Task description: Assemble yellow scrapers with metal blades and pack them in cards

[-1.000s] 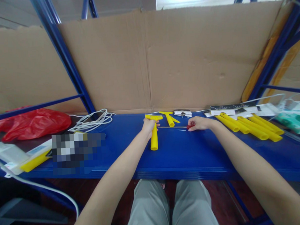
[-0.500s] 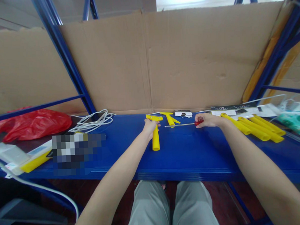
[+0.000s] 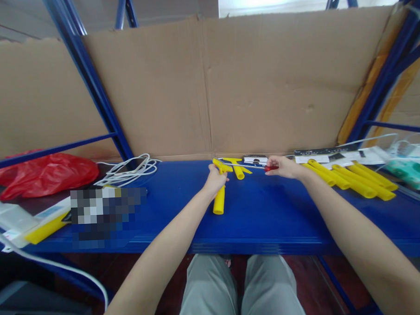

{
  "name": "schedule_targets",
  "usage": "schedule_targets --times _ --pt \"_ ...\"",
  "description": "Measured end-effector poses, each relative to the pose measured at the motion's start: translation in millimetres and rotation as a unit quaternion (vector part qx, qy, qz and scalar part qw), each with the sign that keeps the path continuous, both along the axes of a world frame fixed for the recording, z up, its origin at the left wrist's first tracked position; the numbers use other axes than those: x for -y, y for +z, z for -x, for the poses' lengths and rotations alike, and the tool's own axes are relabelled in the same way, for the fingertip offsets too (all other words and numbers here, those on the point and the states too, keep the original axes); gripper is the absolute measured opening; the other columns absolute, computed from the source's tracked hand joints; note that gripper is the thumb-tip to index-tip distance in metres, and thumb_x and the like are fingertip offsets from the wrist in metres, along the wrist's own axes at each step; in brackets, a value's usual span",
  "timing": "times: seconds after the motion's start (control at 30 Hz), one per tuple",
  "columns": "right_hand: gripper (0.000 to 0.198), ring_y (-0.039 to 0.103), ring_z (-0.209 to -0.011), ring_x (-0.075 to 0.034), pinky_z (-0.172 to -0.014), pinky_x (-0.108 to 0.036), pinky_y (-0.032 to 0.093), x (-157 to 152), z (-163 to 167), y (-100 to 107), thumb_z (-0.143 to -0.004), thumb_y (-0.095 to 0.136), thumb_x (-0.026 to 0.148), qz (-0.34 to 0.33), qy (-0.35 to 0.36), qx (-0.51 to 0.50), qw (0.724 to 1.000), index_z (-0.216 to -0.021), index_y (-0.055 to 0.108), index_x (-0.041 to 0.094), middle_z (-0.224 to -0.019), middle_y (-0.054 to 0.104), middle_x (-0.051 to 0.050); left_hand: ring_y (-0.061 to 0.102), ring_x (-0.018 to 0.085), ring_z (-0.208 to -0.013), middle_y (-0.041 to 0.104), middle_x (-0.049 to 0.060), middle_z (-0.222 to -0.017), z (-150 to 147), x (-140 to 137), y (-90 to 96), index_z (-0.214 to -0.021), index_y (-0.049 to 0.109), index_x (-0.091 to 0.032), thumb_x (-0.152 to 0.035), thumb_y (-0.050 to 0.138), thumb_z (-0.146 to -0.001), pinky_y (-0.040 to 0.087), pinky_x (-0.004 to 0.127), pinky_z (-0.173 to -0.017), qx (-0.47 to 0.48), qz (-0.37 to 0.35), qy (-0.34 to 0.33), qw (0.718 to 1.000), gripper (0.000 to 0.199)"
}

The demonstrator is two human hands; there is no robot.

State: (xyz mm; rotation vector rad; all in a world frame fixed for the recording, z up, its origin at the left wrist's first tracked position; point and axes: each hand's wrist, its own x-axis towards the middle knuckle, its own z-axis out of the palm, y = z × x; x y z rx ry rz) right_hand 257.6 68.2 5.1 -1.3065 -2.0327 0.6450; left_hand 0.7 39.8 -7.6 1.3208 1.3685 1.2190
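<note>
My left hand is closed round a yellow T-shaped handle, just below its crosspiece; its tubular end points toward me. Between the fingers of my right hand is the red grip of a screwdriver. The long metal shaft runs leftward to the crosspiece of the T-shaped handle; whether the tip touches it I cannot tell. Behind the shaft lie a second yellow T-shaped piece and a small white-and-black box.
Several yellow tubes lie on the right of the blue shelf. On the left are a coiled white cable, a red plastic bag and a white power strip. A cardboard sheet stands behind.
The screwdriver has moved left and its tip has risen toward the crosspiece. My left hand has shifted slightly right, turning the T-shaped handle.
</note>
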Motion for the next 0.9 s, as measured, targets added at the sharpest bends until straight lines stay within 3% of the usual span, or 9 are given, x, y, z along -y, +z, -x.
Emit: schedule_targets --times 0.47,0.9 --pt "0.028 0.058 -0.071 -0.018 -0.068 -0.031 0.045 4.6 1.7 4.0 -0.059 0.066 0.036 -0.011 -0.02 0.054 0.998 -0.072 0.045 0.022 -0.073 0.062 -0.001 0.056 0.008 -0.055 0.056 0.003 -0.089 -2.0 4.0 -0.6 -0.111 0.027 -0.02 -0.007 0.046 -0.086 0.036 0.015 -0.039 -0.042 0.009 -0.031 0.999 0.033" --pt "0.025 0.058 -0.073 -0.018 -0.066 -0.03 0.045 2.7 -0.3 2.4 -0.061 0.066 0.034 -0.036 -0.032 0.095 0.994 -0.071 0.047 0.022 -0.074 0.064 -0.001 0.058 0.011 -0.058 0.057 0.003 -0.085 -0.6 3.5 -2.8 -0.112 0.029 -0.02 -0.008 0.049 -0.084 0.041 0.019 -0.047 -0.068 -0.005 -0.029 0.997 0.036"
